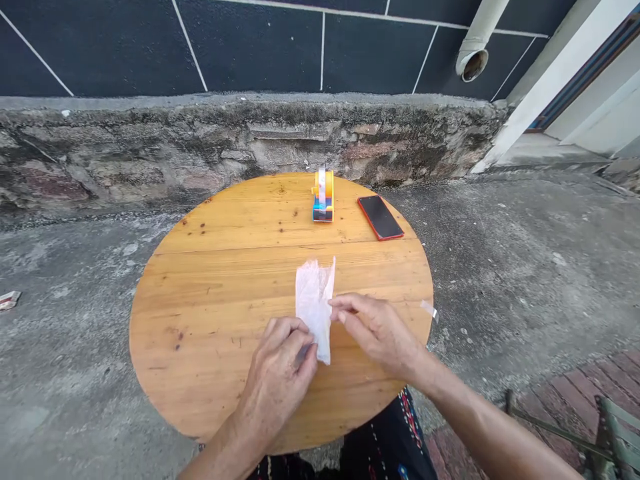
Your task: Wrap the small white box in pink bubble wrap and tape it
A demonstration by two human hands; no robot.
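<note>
A thin, whitish, translucent wrapping sheet (314, 293), folded into a narrow strip with a ragged far end, lies over the near middle of the round wooden table. My left hand (283, 360) pinches its left side near the lower end, thumb and fingers together. On the opposite edge, my right hand (373, 327) grips the sheet between thumb and forefinger. Whether anything is wrapped inside the sheet, I cannot tell.
The round wooden table (200, 320) has a tape dispenser (323, 197) at its far side and a red-cased phone (381, 217) to the right of that. A strip of clear tape (429, 309) hangs at the right edge. Beyond stands a stone-based wall (200, 147) with a pipe (475, 47).
</note>
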